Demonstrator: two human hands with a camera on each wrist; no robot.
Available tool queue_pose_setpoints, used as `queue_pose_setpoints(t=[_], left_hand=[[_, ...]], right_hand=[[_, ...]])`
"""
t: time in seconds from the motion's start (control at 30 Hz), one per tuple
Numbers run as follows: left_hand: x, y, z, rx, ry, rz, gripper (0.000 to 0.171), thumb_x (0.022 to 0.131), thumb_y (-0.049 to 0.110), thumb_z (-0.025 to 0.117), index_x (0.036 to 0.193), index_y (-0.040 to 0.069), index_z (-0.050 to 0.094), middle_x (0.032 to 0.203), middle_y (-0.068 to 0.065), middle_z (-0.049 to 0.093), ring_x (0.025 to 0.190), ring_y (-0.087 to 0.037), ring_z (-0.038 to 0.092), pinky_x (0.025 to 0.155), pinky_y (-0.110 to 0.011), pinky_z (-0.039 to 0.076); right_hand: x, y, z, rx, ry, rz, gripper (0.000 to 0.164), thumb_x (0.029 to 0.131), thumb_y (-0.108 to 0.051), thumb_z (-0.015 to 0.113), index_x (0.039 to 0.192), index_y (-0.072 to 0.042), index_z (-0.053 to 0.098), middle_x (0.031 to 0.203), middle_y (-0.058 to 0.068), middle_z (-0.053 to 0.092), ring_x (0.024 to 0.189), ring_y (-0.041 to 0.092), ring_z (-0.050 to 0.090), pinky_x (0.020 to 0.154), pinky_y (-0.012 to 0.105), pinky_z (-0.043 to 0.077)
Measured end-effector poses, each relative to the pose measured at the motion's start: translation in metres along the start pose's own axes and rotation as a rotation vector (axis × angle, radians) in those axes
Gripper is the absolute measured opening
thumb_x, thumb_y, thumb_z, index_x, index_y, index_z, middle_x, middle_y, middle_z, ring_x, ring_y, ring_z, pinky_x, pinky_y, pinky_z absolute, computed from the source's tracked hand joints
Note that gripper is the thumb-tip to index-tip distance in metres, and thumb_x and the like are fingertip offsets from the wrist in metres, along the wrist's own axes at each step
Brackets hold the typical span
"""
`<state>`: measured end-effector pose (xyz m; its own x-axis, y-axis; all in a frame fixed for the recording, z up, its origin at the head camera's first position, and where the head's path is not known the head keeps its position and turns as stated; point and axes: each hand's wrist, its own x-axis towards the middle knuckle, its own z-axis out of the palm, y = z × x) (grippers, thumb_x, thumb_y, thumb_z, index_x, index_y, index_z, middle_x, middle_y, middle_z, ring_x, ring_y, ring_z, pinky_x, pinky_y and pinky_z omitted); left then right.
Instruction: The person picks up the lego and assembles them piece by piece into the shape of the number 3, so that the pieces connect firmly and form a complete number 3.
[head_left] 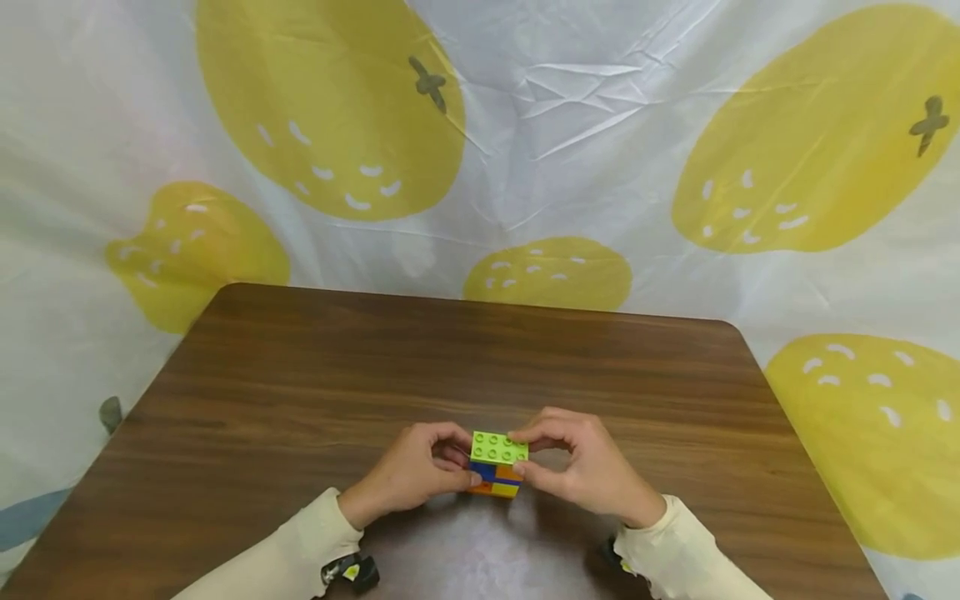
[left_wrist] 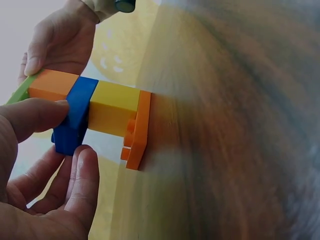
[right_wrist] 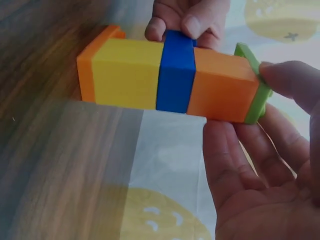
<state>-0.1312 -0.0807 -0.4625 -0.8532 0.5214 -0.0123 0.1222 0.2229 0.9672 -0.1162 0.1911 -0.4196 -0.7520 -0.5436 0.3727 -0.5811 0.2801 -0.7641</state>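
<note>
Both hands are at a small stack of toy building bricks near the table's front. A lime green brick with studs tops it. Below come an orange brick, a blue brick, a yellow brick and a flat orange brick at the bottom. My left hand pinches the blue brick between thumb and fingers, on the stack's left side. On the right, my right hand grips the green brick, thumb on the near edge and fingers at the far edge. Whether the bottom brick touches the table cannot be told.
The brown wooden table spreads around the stack, with rounded far corners. Behind it hangs a white cloth printed with yellow fruit. A dark wrist device sits at the left sleeve.
</note>
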Motion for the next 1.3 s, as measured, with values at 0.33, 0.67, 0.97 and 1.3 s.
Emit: queue_pose_setpoints(t=[0.33, 0.67, 0.97, 1.3], left_hand=[[0.0, 0.002, 0.0, 0.012, 0.0, -0.007, 0.036, 0.084, 0.014, 0.089, 0.115, 0.002, 0.073, 0.11, -0.009, 0.076, 0.094, -0.017, 0.073, 0.082, -0.024, 0.063], [-0.001, 0.003, -0.003, 0.0, 0.001, -0.021, 0.04, 0.085, 0.015, 0.089, 0.12, 0.002, 0.073, 0.112, -0.009, 0.076, 0.096, -0.018, 0.073, 0.083, -0.024, 0.063], [-0.002, -0.001, -0.002, -0.021, -0.018, -0.017, 0.04, 0.086, 0.014, 0.088, 0.122, 0.003, 0.072, 0.117, -0.011, 0.075, 0.1, -0.021, 0.074, 0.085, -0.025, 0.063], [-0.002, -0.002, -0.003, -0.066, -0.01, -0.02, 0.042, 0.084, 0.006, 0.087, 0.123, -0.001, 0.071, 0.118, -0.015, 0.073, 0.101, -0.019, 0.074, 0.086, -0.026, 0.063]], right_hand=[[-0.004, 0.003, 0.001, -0.014, 0.028, 0.0, 0.031, 0.09, -0.012, 0.086, 0.119, -0.015, 0.077, 0.112, 0.001, 0.077, 0.1, 0.012, 0.074, 0.08, 0.039, 0.066], [-0.014, 0.009, 0.003, 0.026, 0.058, 0.07, 0.041, 0.089, -0.009, 0.085, 0.128, -0.009, 0.072, 0.122, 0.008, 0.076, 0.103, 0.013, 0.073, 0.08, 0.039, 0.066], [-0.026, 0.018, 0.013, 0.073, 0.059, 0.086, 0.041, 0.09, -0.007, 0.084, 0.128, -0.01, 0.07, 0.114, 0.01, 0.078, 0.101, 0.014, 0.075, 0.078, 0.038, 0.066], [-0.031, 0.03, 0.02, 0.084, 0.062, 0.134, 0.035, 0.091, -0.009, 0.084, 0.123, -0.013, 0.071, 0.115, 0.008, 0.079, 0.101, 0.019, 0.077, 0.078, 0.037, 0.066]])
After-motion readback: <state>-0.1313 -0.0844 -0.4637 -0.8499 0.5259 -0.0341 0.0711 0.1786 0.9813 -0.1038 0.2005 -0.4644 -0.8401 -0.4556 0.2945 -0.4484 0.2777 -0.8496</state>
